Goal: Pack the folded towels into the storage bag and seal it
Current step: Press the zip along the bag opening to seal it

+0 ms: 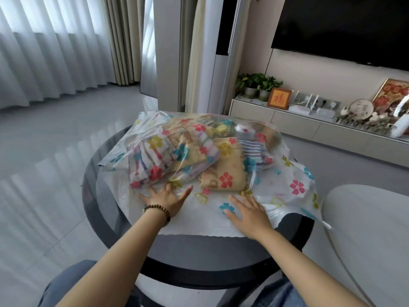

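Seated at a round dark glass table [104, 196], knees in blue jeans [66, 282] just under the near rim. Spread across the tabletop, a clear plastic storage bag [285, 173] printed with pink, teal and yellow flowers, its right side spilling over the table's edge. Inside the bag, bunched toward the far half: a multicoloured striped towel [150, 158] at left, a tan patterned towel [228, 171] in the middle, a blue-and-white striped towel [252, 151] at right, more cloth behind them too blurred to name. Near portion of the bag flat and without towels, its near edge lying straight across the table; whether sealed cannot be told.

Left hand [166, 200], a brown bead bracelet [157, 210] at the wrist, laid palm down on the flat plastic with fingers spread wide, fingertips just touching the front of the striped towel's bulge. Right hand [247, 211] likewise flat and splayed on the bag, just in front of the tan towel. Nothing gripped by either, only pressed.

To the right, the curved back of a pale grey chair [365, 229]. Beyond, a low TV cabinet [298, 127] with potted plants [256, 85] and framed pictures, and a dark television [343, 29] above it.
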Tool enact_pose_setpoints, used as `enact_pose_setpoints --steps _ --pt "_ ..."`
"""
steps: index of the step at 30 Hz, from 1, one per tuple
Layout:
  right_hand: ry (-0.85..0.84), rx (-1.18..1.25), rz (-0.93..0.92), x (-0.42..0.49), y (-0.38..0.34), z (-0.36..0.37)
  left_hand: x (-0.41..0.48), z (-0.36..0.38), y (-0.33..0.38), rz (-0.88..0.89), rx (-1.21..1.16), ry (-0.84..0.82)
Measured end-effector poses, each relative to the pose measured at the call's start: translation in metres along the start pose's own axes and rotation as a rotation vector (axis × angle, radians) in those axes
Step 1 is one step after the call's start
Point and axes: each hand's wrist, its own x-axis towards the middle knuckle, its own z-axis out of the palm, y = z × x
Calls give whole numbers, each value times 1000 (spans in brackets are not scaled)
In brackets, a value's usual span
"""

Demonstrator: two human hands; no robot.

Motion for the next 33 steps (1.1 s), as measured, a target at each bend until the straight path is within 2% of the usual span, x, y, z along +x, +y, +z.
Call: enact_pose_setpoints --steps 2,6,14,16,18,22,25,27,30,33 --pt "-26 -11 -43 -4 -17 3 2 -12 -5 -98 -55 24" --pt "-85 23 -140 -10 -57 5 4 -30 -22 -180 -86 62" --pt "-322 97 -239 -26 -111 -14 -12 -18 2 -8 -21 281" --pt "-344 110 -265 -32 -96 -33 -15 -15 19 57 -117 273" --pt "-295 116 -248 -43 -67 -54 -27 -13 40 117 -191 283" --pt "-110 364 -44 -62 22 -79 -64 -9 96 353 -232 288" --pt "114 543 139 -73 83 -79 -91 2 132 410 -356 160" --pt "173 690 285 -83 110 -70 -108 17 152 450 -450 12" --pt "104 906 401 -98 127 -53 -135 44 171 503 -538 -307" --pt "34 1041 410 -104 128 -41 -154 72 177 448 -413 -657"
